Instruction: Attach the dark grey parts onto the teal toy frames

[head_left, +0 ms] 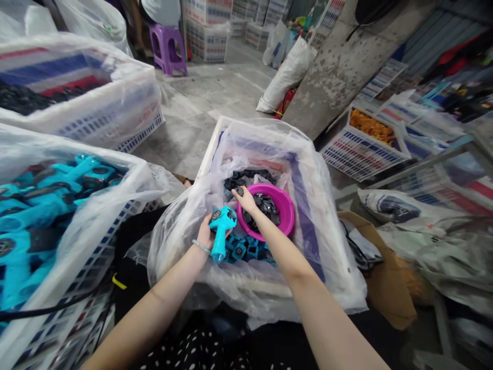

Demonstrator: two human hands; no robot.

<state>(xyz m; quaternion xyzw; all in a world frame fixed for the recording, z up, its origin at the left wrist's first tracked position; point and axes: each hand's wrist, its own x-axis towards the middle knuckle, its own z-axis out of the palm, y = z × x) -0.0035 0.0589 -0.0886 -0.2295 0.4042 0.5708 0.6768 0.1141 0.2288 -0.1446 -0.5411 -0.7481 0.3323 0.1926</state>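
My left hand point(207, 234), with a bracelet at the wrist, is closed around a bright blue plastic housing point(220, 231) with a handle and a round black disc. Above and to the right of it, my right hand point(245, 197) pinches a small dark plastic piece point(239, 190). The right forearm crosses over a magenta basin point(288, 209) filled with black plastic parts point(265, 208). That basin sits in a plastic-lined crate point(341, 262). More blue housings point(246, 249) lie below the basin, and dark parts point(252, 176) lie behind it.
Beside me on the left stands a lined crate point(100, 226) heaped with blue housings. Another lined crate point(142, 110) with dark parts is behind it. A concrete pillar point(327, 77), a white sack point(288, 74) and a crate of orange parts point(360, 154) stand beyond. Cardboard point(389, 293) lies at right.
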